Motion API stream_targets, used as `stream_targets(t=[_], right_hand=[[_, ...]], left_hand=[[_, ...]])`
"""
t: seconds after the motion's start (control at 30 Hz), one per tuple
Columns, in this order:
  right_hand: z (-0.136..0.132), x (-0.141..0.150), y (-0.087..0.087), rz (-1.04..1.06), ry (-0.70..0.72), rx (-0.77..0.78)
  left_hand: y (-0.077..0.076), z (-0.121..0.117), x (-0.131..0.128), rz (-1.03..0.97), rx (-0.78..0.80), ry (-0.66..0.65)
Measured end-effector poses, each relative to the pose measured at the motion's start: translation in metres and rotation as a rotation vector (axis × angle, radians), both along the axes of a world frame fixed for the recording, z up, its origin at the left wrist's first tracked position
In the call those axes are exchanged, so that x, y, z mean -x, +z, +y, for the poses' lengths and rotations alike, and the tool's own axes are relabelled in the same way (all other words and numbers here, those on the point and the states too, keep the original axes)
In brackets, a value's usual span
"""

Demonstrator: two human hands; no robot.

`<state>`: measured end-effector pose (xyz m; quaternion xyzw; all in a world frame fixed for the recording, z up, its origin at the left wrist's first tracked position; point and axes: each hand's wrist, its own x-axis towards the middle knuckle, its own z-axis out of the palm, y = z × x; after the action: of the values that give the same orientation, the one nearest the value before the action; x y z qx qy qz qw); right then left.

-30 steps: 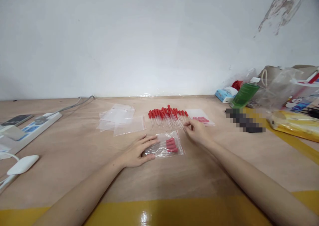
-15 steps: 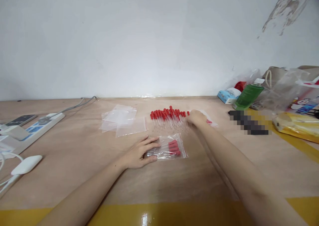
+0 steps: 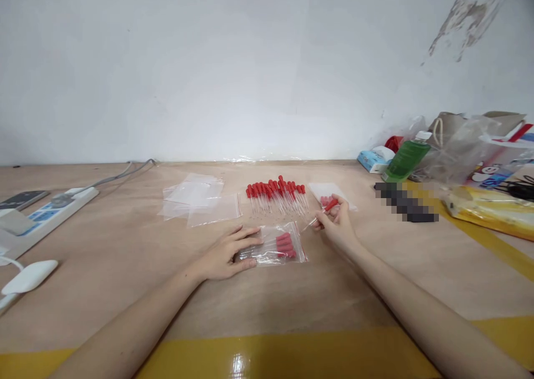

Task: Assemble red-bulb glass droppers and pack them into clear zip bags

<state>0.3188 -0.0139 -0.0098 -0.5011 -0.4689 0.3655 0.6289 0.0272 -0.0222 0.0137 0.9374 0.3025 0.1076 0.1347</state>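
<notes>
My left hand (image 3: 227,252) lies on a clear zip bag (image 3: 267,256), its fingers spread over the bag's left end. Inside that bag are several droppers with red bulbs (image 3: 285,245). My right hand (image 3: 339,223) pinches a single dropper (image 3: 331,205) by its red bulb, the thin clear tip pointing down and left toward the bag's zip end. Behind the bag lies a pile of red-bulbed droppers (image 3: 275,192), bulbs facing the wall. Just beyond my right hand is another bag (image 3: 344,195) with red bulbs showing in it, partly hidden by the hand.
Flat zip bags (image 3: 194,192) overlap left of the pile. At far left are a power strip (image 3: 79,201), a white charger (image 3: 31,276) and a phone (image 3: 23,199). To the right stand a green bottle (image 3: 406,159), a tissue pack (image 3: 373,161) and a yellow package (image 3: 479,206).
My right hand has come away from the right end of the pile with a dropper, moving right and toward me. My left hand stays on the bag. The whole view has shifted slightly.
</notes>
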Motion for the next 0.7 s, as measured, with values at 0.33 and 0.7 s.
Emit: stream_targets(t=[0.33,0.7], right_hand=[[-0.004,0.02,-0.011,0.155,0.162,0.105],[-0.012,0.012,-0.001,-0.643,0.443,-0.244]], left_hand=[[0.002,-0.002,-0.002,-0.006,-0.013,-0.003],[0.002,-0.004,-0.004,-0.027,-0.02,0.003]])
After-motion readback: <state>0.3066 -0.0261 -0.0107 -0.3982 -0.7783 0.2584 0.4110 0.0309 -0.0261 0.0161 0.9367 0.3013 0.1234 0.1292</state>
